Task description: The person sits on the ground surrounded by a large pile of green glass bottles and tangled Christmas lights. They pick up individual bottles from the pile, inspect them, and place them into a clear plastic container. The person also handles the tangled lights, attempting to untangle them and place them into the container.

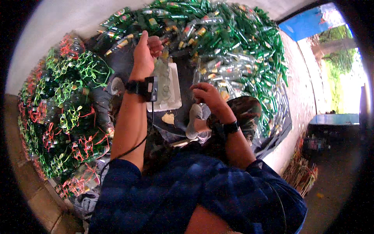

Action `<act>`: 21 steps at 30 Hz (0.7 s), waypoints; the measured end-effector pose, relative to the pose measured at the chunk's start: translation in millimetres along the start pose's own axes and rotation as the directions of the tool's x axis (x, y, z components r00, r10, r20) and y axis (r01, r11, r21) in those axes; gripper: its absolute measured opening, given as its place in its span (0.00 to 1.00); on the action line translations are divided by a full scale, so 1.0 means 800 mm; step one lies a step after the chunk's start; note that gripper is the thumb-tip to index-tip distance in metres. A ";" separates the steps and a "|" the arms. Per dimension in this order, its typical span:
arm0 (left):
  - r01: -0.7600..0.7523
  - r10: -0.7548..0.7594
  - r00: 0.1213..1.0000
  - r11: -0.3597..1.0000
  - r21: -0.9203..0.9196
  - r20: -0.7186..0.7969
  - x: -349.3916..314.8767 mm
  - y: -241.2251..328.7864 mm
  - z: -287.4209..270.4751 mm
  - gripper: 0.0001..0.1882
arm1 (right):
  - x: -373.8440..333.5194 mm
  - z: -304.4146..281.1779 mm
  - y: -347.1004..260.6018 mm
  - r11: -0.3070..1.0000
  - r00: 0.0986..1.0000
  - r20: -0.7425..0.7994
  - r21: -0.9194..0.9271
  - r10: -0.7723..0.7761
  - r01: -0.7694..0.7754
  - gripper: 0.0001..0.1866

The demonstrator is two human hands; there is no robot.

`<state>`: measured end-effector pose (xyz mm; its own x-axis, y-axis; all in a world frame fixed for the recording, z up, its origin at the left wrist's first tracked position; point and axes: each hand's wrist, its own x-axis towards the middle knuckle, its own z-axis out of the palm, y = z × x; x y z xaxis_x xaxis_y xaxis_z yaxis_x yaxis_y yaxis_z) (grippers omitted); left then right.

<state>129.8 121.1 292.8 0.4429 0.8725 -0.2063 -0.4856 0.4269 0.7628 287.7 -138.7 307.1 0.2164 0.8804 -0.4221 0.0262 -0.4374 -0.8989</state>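
My left hand [145, 56] is raised above the far end of a white tray [177, 91], thumb stretched up and fingers loosely bent, with nothing visible in it. Several clear glass bottles [165, 84] lie side by side in the tray. To the right of it, my right hand [208, 96] has its fingers curled round a clear glass bottle [197, 72], which points away from me. Part of that bottle is hidden by the fingers.
A large heap of green bottles [253, 35] and clear bottles [237, 70] spreads across the far and right side. At left, bottles bundled with red and green ties [64, 105] are stacked high. A pale scrap [168, 118] lies before the tray, near my shoe [193, 123].
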 end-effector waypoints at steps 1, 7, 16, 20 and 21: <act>-0.002 0.002 1.000 1.000 0.015 -0.002 -0.002 -0.003 0.002 0.27 | -0.008 -0.007 0.009 0.999 0.998 -0.065 0.032 0.002 0.001 0.16; -0.130 0.120 0.991 0.972 0.196 0.062 0.015 0.008 -0.002 0.22 | -0.004 -0.089 0.049 0.962 0.925 -0.378 0.260 0.025 0.080 0.14; -0.080 0.096 0.993 0.975 0.205 -0.067 0.023 0.019 -0.066 0.20 | -0.007 -0.096 0.058 0.957 0.956 -0.269 0.226 -0.117 0.181 0.12; -0.084 0.090 0.995 0.989 0.123 -0.044 0.053 0.001 -0.087 0.17 | -0.037 -0.077 0.002 0.842 0.930 -0.368 0.501 -0.004 0.202 0.12; -0.080 0.085 0.995 0.992 0.102 -0.049 0.053 -0.005 -0.088 0.16 | -0.041 -0.077 -0.006 0.837 0.943 -0.332 0.510 -0.019 0.196 0.10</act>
<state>97.2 172.9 237.6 0.3628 0.9162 -0.1701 -0.4400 0.3293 0.8355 340.9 -177.0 332.2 0.5280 0.7773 -0.3422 -0.4334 -0.0999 -0.8956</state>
